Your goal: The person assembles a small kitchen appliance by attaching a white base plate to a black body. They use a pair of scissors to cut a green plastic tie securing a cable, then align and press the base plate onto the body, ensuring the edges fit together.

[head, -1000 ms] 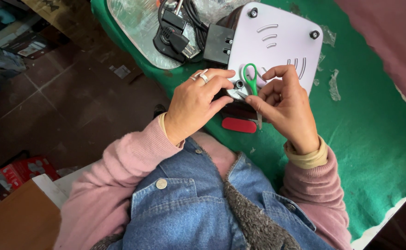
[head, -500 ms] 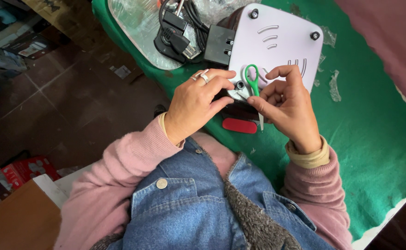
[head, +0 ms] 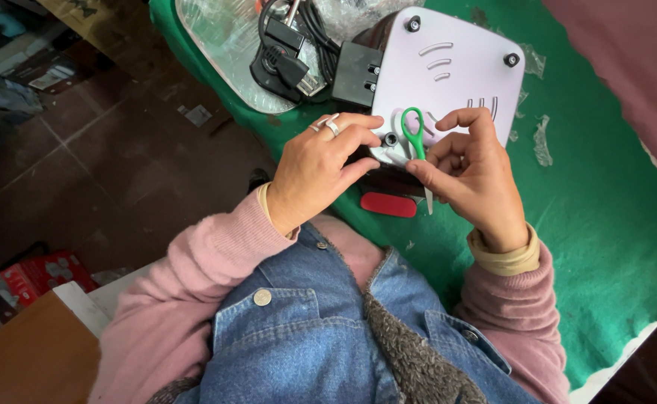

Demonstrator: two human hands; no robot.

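Observation:
A white plastic device (head: 456, 75) lies bottom-up on the green cloth (head: 605, 217), with black feet at its corners. My left hand (head: 321, 164), with rings on two fingers, rests its fingertips on the device's near edge. My right hand (head: 474, 176) holds small green-handled scissors (head: 415, 142), handles up over the device and blades pointing down toward me. A red oblong piece (head: 388, 204) lies on the cloth just below my hands.
A black power adapter with plug and coiled cable (head: 298, 52) sits on a clear plastic sheet (head: 224, 45) at the table's far left. Bits of clear tape (head: 542, 142) lie right of the device. Brown floor with boxes (head: 37, 277) is on the left.
My right hand has shifted the scissors slightly; the blades now point more steeply toward me. My left hand stays on the device's edge.

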